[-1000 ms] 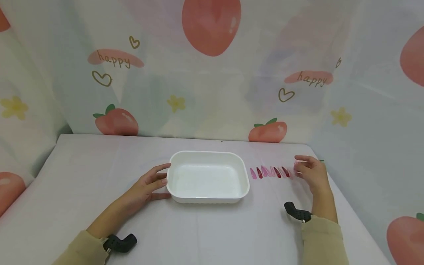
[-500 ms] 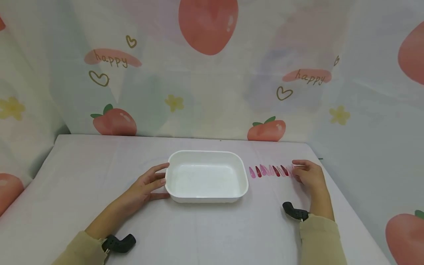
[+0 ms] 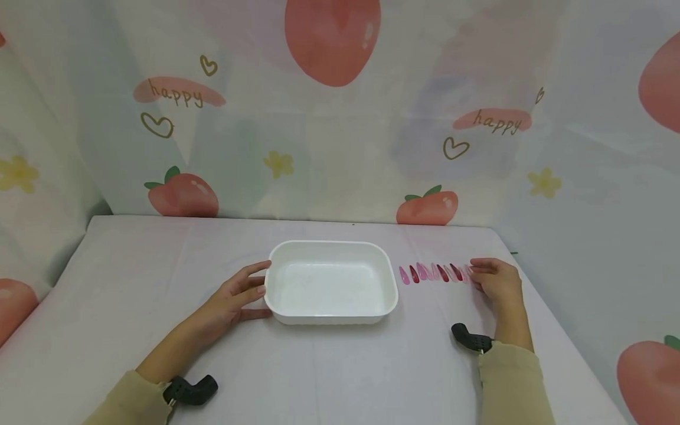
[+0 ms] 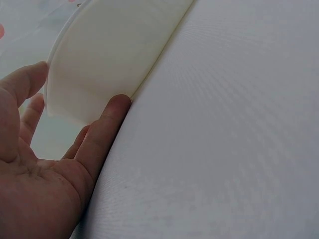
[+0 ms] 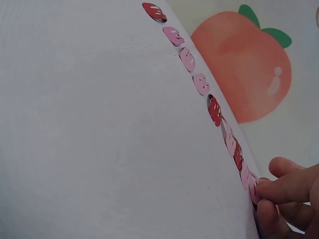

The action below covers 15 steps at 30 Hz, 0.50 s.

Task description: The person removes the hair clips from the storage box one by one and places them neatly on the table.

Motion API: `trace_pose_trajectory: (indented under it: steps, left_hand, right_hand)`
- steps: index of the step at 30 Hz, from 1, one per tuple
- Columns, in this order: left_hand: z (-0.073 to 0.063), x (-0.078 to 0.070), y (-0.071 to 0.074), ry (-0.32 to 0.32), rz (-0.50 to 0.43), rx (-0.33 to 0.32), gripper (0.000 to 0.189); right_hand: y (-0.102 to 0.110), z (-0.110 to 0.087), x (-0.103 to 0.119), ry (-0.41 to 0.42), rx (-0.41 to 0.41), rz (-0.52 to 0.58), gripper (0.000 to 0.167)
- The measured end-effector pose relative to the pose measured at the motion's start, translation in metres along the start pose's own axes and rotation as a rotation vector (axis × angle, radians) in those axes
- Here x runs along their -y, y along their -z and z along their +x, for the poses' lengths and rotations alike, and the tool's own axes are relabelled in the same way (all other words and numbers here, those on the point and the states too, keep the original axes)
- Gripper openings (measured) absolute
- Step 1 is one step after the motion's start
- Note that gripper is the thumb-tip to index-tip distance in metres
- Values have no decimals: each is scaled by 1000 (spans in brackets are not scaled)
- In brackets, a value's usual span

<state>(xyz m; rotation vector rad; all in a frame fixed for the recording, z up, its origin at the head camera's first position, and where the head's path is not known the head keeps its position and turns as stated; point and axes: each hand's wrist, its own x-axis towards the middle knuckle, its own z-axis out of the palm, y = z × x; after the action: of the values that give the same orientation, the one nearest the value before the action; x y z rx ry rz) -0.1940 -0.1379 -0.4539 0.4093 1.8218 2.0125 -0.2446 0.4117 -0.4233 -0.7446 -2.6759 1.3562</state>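
A white rectangular tub (image 3: 330, 286) stands on the table, with nothing seen inside. My left hand (image 3: 232, 300) rests against its left side, fingers spread and mostly straight; the left wrist view shows fingertips touching its rim and lower wall. To the right of the tub lies a row of pink and red teardrop-shaped snap hair clips, among them a red hair clip (image 3: 414, 274) near the left end. At the row's right end, my right hand (image 3: 497, 282) pinches a pink hair clip (image 5: 253, 191) down at the table, partly hidden by the fingers.
A white cloth covers the table (image 3: 329, 378). Behind it hangs a fruit-patterned curtain (image 3: 340, 141), meeting the table's back edge. Black wrist mounts (image 3: 192, 391) stick out from both sleeves.
My right hand has lowered the pink hair clip to the right end of the row. The left hand stays at the tub. The head view has shifted slightly.
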Motion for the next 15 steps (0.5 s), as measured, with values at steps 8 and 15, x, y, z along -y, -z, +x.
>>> trace_pose_trajectory:
  steps: [8,15]
  left_hand:
    - [-2,3,0,5,5,-2,57]
    - [-2,7,1,17,4,-10,57]
  right_hand:
    - [-2,2,-3,-50,8,-36,43]
    - [-10,2,-1,-23,-1,-87,42]
